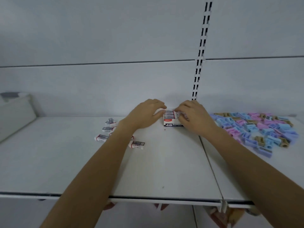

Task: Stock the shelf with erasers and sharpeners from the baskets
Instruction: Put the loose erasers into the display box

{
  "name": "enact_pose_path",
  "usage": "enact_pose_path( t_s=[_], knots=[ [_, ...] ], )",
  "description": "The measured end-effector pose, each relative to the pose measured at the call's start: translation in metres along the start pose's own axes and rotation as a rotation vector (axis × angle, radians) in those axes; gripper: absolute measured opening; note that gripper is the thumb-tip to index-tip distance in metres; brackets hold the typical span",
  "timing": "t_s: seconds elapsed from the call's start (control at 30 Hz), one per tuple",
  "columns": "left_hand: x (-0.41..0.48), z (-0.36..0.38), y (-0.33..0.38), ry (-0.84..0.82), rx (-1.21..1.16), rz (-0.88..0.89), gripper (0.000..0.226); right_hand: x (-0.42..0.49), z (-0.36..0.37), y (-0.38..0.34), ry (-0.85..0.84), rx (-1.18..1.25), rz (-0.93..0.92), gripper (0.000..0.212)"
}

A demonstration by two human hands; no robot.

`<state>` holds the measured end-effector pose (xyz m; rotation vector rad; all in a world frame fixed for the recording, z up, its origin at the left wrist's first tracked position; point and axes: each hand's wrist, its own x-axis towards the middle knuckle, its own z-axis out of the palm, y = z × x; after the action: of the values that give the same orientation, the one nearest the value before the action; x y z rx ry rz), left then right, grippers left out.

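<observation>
Head view: a white shelf (pixel 164 162) runs across the lower half of the view, with a pale back panel (pixel 98 38) behind it. Both bare forearms reach forward from six o'clock and meet at an eraser box (pixel 171 121) marked "4B", which sits on the shelf near the back panel, about the middle of the view. Rows of wrapped erasers fill the open top of the box.

The left hand (pixel 146 116) is at nine o'clock of the box. Its fingers curl over the far left corner and its thumb lies against the left side, so it grips the box. The right hand (pixel 194 117) is at three o'clock of the box, with bent fingers whose tips rest on the erasers in the right-hand row. I cannot tell whether it pinches one or only touches them.

Loose erasers (pixel 137 144) lie scattered flat on the shelf at eight o'clock of the box, partly hidden by the left forearm. A heap of blue, pink and tan sharpeners (pixel 256 127) spreads over the neighbouring shelf board at three o'clock, just beyond the right wrist. A slotted upright (pixel 200 51) climbs the panel from just behind the right hand towards twelve o'clock.
</observation>
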<state>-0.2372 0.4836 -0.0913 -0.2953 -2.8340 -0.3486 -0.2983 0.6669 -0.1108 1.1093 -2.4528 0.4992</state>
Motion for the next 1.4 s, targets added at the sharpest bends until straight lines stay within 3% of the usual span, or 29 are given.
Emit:
enact_pose_path(
  t_s=[0.1, 0.3, 0.43, 0.6, 0.77, 0.97, 1.2, 1.4],
  knots=[
    [-0.015, -0.019, -0.022, -0.003, 0.002, -0.088, 0.030, -0.004, 0.003, -0.024, 0.079, 0.106, -0.148, 0.038],
    [-0.071, -0.020, -0.080, -0.002, 0.085, -0.387, 0.031, -0.018, 0.015, -0.072, -0.098, 0.228, -0.411, 0.036],
    [-0.080, -0.016, -0.086, -0.036, -0.015, -0.526, 0.034, -0.026, 0.023, -0.080, -0.184, 0.317, -0.518, 0.035],
    [-0.083, -0.018, -0.074, 0.097, -0.113, -0.492, 0.031, -0.023, 0.025, -0.084, -0.222, 0.353, -0.471, 0.025],
    [-0.081, -0.016, -0.067, 0.181, -0.165, -0.372, 0.038, -0.020, 0.024, -0.069, -0.206, 0.325, -0.301, 0.019],
    [-0.073, -0.011, -0.048, 0.280, -0.365, -0.285, 0.036, -0.019, 0.017, -0.063, -0.118, 0.305, -0.197, 0.033],
    [-0.068, -0.004, -0.011, 0.284, -0.502, -0.169, 0.021, -0.011, 0.001, -0.031, 0.004, 0.311, -0.018, 0.033],
    [-0.033, -0.005, 0.015, 0.328, -0.524, -0.175, 0.015, -0.011, -0.014, 0.012, -0.073, 0.280, 0.104, 0.029]
  ],
)
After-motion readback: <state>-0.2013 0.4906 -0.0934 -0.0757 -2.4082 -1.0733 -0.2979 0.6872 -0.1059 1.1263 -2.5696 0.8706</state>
